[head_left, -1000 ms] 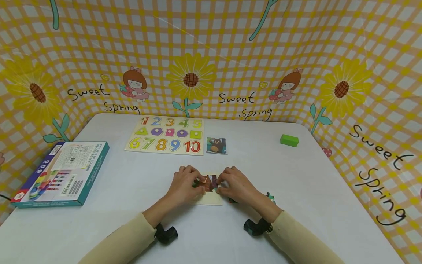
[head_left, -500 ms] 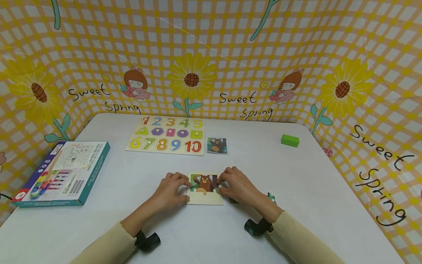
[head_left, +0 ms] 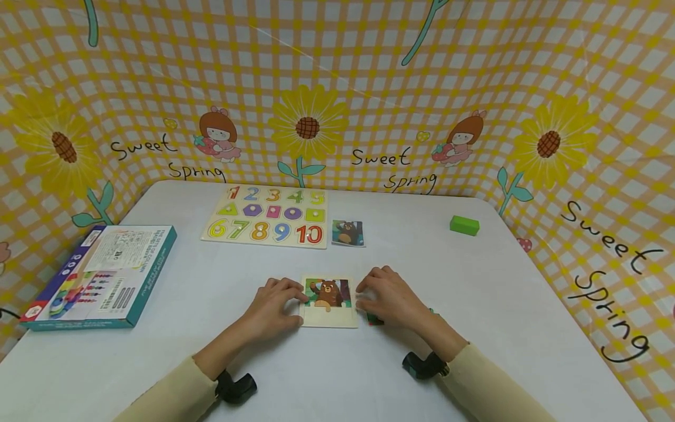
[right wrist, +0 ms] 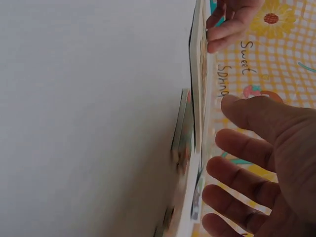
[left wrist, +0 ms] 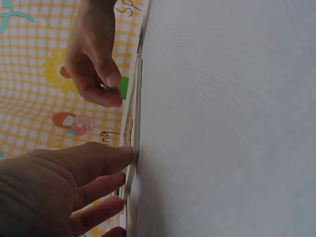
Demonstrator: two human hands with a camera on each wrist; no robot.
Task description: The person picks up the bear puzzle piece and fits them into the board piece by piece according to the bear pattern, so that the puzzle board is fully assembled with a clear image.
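Observation:
A shallow jigsaw puzzle tray lies mid-table. Joined pieces with a brown bear fill its far part, and the near strip is bare pale board. My left hand touches the tray's left edge with thumb and fingertips, fingers loosely bent and spread. Just off the right edge is my right hand, its fingers apart and nothing between them in the right wrist view. Loose puzzle pieces lie partly hidden beneath that hand; one green-edged piece shows in the right wrist view.
Behind the tray are a number puzzle board and a small bear picture card. A flat toy box lies at the left, and a green block at the far right. Checked cloth rises behind the table.
My left hand has drawn back leftward from the pieces to the tray's edge, uncovering the bear. My right hand has come away from the right side of the picture, slightly rightward.

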